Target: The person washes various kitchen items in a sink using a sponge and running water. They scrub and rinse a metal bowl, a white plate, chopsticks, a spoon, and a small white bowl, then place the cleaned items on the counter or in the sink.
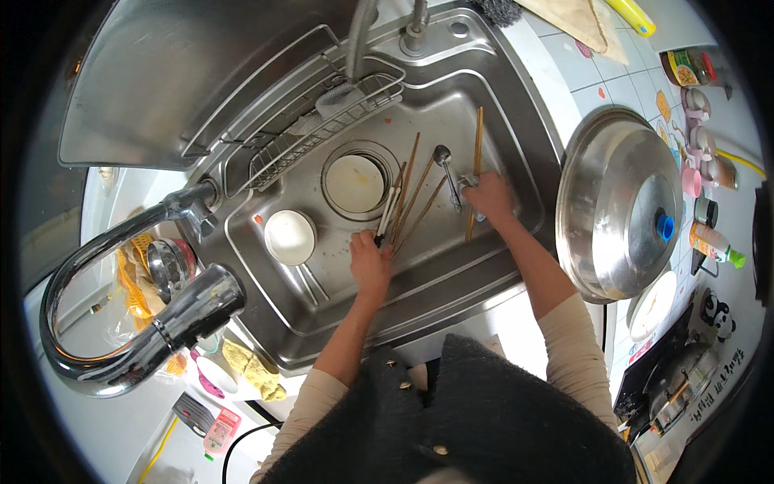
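Observation:
My left hand (370, 261) is closed on the lower ends of white chopsticks (387, 212) with dark tips, low in the stainless steel sink (332, 290). Beside it lie several brown wooden chopsticks (414, 209). At the right my right hand (488, 195) holds a crumpled, light-coloured cloth or wrap (469, 181), over a pair of wooden chopsticks (478, 139); whether it grips these too is hidden. A metal spoon (442, 155) lies just left of that hand. One white bowl (354, 183) sits over the drain, another white bowl (289, 237) to the left, with two light sticks (312, 284) below it.
A wire rack (326, 130) hangs at the sink's back edge. The chrome faucet (115, 357) arches at the left. A large metal lid (620, 206) stands on the right counter, near a white plate (654, 306). A yellow cloth (254, 369) lies at the lower left.

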`<state>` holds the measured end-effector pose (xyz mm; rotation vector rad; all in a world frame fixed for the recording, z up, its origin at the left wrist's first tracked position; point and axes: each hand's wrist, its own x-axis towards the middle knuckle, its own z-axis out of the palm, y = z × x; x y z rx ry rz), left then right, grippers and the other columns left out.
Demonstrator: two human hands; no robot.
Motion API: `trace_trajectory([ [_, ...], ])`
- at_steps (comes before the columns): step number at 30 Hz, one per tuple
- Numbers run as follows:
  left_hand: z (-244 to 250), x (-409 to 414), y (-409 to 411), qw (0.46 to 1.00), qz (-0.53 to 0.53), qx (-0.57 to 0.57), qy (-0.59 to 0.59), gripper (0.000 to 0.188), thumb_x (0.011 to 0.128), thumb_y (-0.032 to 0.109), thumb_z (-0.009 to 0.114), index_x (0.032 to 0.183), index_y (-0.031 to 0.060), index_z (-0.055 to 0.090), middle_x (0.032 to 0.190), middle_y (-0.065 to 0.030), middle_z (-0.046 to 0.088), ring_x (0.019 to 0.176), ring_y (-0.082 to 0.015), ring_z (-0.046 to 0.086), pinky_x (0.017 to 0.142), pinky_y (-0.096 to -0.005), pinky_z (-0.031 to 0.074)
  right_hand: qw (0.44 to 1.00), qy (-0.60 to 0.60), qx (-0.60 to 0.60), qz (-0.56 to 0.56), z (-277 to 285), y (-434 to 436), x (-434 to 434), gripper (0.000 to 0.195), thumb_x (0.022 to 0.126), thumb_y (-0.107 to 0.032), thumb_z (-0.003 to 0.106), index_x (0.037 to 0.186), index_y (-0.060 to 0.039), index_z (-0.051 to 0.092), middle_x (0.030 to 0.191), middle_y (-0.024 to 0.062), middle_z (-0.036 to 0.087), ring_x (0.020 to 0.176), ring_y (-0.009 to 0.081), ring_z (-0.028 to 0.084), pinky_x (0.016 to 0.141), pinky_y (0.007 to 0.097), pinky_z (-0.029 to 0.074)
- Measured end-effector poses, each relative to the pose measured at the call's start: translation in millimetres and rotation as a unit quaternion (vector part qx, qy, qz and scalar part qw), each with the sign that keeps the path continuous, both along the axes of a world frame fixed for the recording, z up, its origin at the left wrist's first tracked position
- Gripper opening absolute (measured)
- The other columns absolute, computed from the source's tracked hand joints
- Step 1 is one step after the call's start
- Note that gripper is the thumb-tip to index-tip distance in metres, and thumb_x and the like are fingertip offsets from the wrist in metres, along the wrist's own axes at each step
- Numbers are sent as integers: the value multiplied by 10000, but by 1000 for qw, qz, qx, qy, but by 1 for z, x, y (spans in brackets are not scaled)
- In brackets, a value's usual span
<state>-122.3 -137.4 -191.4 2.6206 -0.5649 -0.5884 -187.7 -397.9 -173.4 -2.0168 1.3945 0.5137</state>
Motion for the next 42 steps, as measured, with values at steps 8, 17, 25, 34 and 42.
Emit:
trace_trajectory([
  [8,-32,0,7,999,-7,14,-36,309,702,74,684,970,30,536,1001,-145,485,951,-347,488,754,-449,441,984,-133,116,14,32,-4,-22,344,603,-260,675,769,40,654,781,219,632,738,340,634,678,394,496],
  [17,18,2,-59,971,33,-219,88,205,731,138,686,814,-3,563,841,-138,529,765,-316,526,695,-399,431,926,-218,300,-73,65,-5,-33,242,643,-163,658,769,42,637,673,97,599,623,168,575,598,308,455],
  [25,-49,24,-201,960,48,-206,182,282,707,181,725,862,-20,601,775,-121,570,770,-272,568,681,-352,452,923,-232,295,-82,82,-4,-42,159,678,-133,639,746,10,620,647,25,572,593,98,515,555,265,416],
  [34,57,-15,-118,784,113,-296,534,253,944,268,471,986,40,571,725,-14,523,621,-110,505,559,-244,417,920,-304,213,-127,62,14,-28,289,670,-200,630,811,52,642,687,145,632,651,193,618,607,331,463],
  [42,73,-5,-55,815,159,-351,433,190,958,156,417,905,25,544,658,-7,484,551,-95,444,492,-241,353,877,-383,151,-246,68,56,-20,471,859,-449,580,976,5,621,825,95,642,751,155,601,689,309,472],
])
